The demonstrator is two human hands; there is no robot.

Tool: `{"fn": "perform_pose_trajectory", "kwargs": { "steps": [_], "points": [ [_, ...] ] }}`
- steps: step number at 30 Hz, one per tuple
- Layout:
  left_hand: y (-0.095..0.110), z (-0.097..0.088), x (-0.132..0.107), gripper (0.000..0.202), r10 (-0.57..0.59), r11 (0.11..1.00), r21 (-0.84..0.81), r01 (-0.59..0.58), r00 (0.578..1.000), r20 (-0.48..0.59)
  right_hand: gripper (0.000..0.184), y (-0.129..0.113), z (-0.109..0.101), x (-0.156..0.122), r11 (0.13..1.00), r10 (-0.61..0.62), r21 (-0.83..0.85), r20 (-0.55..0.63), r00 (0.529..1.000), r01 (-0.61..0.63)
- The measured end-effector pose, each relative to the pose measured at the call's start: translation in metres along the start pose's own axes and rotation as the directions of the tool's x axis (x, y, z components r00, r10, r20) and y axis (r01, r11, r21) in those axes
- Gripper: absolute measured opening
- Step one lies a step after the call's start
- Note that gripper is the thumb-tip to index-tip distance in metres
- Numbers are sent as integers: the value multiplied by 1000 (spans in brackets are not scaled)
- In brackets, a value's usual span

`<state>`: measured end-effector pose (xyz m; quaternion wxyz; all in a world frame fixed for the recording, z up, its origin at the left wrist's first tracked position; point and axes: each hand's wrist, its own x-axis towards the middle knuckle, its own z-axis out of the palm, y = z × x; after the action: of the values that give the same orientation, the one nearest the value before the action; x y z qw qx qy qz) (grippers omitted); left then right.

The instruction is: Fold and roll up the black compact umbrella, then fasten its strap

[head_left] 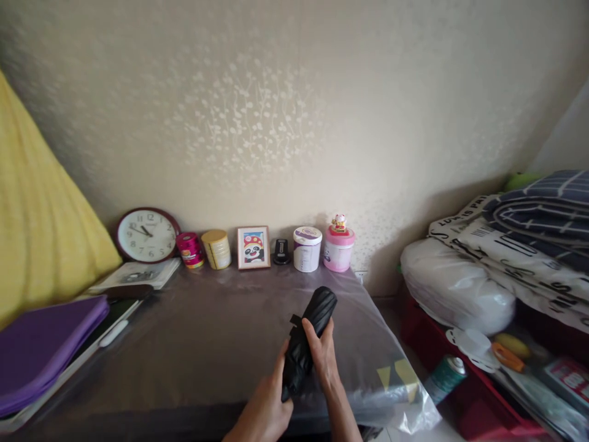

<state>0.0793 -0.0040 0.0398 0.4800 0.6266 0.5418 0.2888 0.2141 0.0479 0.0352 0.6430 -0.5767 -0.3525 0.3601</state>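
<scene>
A folded black umbrella (321, 306) is held at a slant over the front right part of the table, its far end tipped up and to the right. My left hand (271, 396) grips its lower end from the left side. Higher up, my right hand (322, 350) wraps the umbrella's right side, with the thumb lying across the black cloth. A small dark strap end sticks out on the umbrella's left. The fingers behind the umbrella are hidden.
Plastic sheeting covers the table (207, 331). Along the wall stand a clock (147, 235), a magenta can (190, 250), a yellow-lidded can (216, 250), a framed panda picture (253, 248) and two tubs (307, 250). Purple folders (50, 350) lie left; a red box (483, 393) stands right.
</scene>
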Motion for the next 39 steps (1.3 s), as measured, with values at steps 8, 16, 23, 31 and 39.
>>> {"fn": "perform_pose_trajectory", "kwargs": {
  "steps": [8, 16, 23, 31, 39],
  "points": [
    [-32, -39, 4, 79, 66, 840, 539, -65, 998, 17, 75, 18, 21, 0, 872, -204, -441, 67, 977, 212],
    [-39, -48, 13, 88, 34, 595, 797, -103, 994, 103, 29, 29, 25, 6, 414, -486, -638, 447, 751, 649],
    [-38, -48, 11, 84, 41, 591, 799, -106, 994, 102, 15, 17, 25, 17, 653, -415, -364, 561, 716, 664],
    [-25, -40, 10, 77, -56, 557, 830, -13, 997, 54, 13, 5, 20, 1, 873, -187, -201, 704, 685, 445],
    [-22, -42, 5, 78, 6, 481, 872, -87, 995, 96, 4, 4, 31, 19, 821, -218, -207, 748, 627, 533]
  ]
}}
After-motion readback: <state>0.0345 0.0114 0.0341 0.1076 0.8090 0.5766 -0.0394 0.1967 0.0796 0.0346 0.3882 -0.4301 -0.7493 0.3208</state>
